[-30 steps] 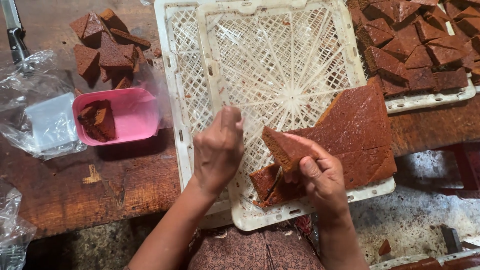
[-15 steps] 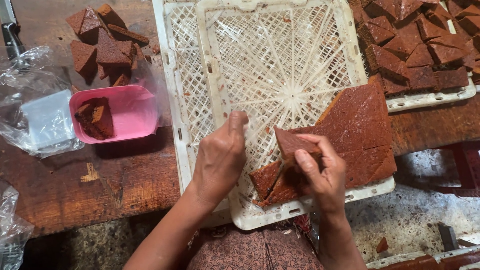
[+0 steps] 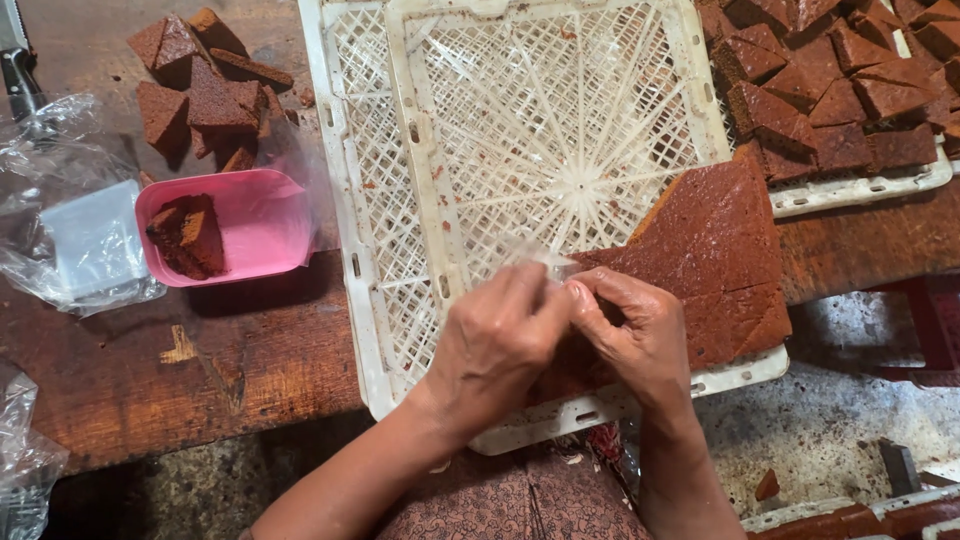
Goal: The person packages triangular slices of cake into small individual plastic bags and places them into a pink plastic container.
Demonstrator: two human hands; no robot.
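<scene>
My left hand [image 3: 497, 345] and my right hand [image 3: 637, 335] meet over the near edge of a white lattice crate [image 3: 400, 210]. Their fingertips pinch a small clear plastic bag [image 3: 540, 256] between them. The triangular cake piece that my right hand held earlier is hidden behind my fingers. A large slab of brown cake [image 3: 715, 235], cut into wedges, lies in the crate just right of my hands. More brown cake shows under my palms.
A pink tub [image 3: 262, 225] holding cake pieces [image 3: 188, 235] sits left of the crate on the wooden table [image 3: 200, 370]. Behind the tub is a heap of cake scraps [image 3: 200, 85]. Clear bags [image 3: 80, 235] and a knife [image 3: 20, 75] lie far left. A second tray [image 3: 860, 188] of cake pieces stands at top right.
My right hand lifted a triangular cake piece off the slab. Both hands have since closed together around it and now pinch clear plastic over it.
</scene>
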